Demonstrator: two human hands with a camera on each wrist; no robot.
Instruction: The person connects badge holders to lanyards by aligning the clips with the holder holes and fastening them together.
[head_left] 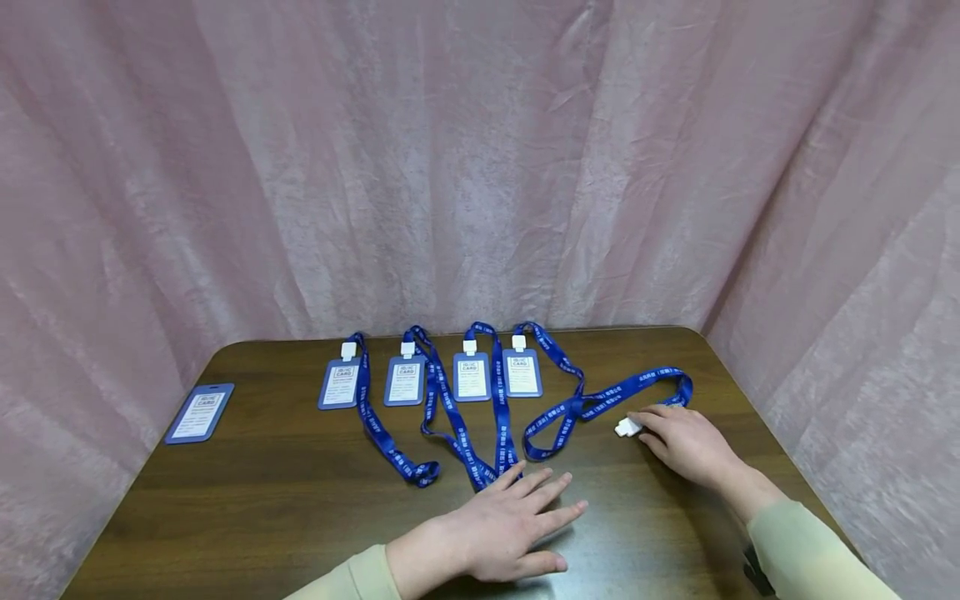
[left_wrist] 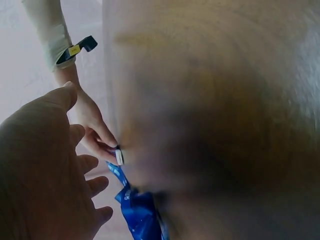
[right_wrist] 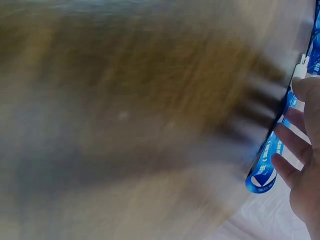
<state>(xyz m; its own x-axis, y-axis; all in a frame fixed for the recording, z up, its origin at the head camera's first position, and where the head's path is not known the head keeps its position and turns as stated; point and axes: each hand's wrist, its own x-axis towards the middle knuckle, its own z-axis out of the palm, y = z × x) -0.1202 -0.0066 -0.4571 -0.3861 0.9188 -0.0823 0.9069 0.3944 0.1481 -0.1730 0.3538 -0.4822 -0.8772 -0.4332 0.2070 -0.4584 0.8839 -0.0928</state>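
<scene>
My right hand (head_left: 688, 443) pinches the white plastic clip (head_left: 628, 427) of a blue printed lanyard (head_left: 637, 383) between thumb and fingers. In the right wrist view the clip (right_wrist: 301, 67) sticks out past the thumb, and the lanyard (right_wrist: 267, 160) runs behind the fingers. My left hand (head_left: 504, 527) is spread with straight fingers, palm down, its fingertips right at the lower ends of the middle lanyards (head_left: 480, 467). It holds nothing. In the left wrist view my left hand (left_wrist: 47, 165) shows spread fingers, with the right hand beyond it.
Several blue badge holders with white cards, such as this badge (head_left: 341, 383) and this badge (head_left: 522, 372), lie in a row along the back, clipped to lanyards. A badge holder (head_left: 199, 413) without lanyard lies at the far left. Pink curtains (head_left: 450, 167) surround the wooden table (head_left: 247, 517).
</scene>
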